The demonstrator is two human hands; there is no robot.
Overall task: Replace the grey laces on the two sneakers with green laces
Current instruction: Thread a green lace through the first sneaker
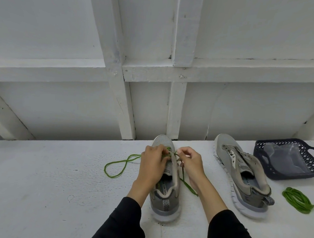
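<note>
Black sleeves (126, 221); both hands' fingers (162, 152) pinch thin green lace (170, 153) over mesh sneaker (164, 176).

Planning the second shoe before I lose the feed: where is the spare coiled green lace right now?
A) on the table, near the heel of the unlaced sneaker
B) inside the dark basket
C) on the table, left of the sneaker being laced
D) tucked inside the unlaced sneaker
A: the coiled green lace lies on the white table, just right of the unlaced sneaker at its heel, in front of the basket.
</note>
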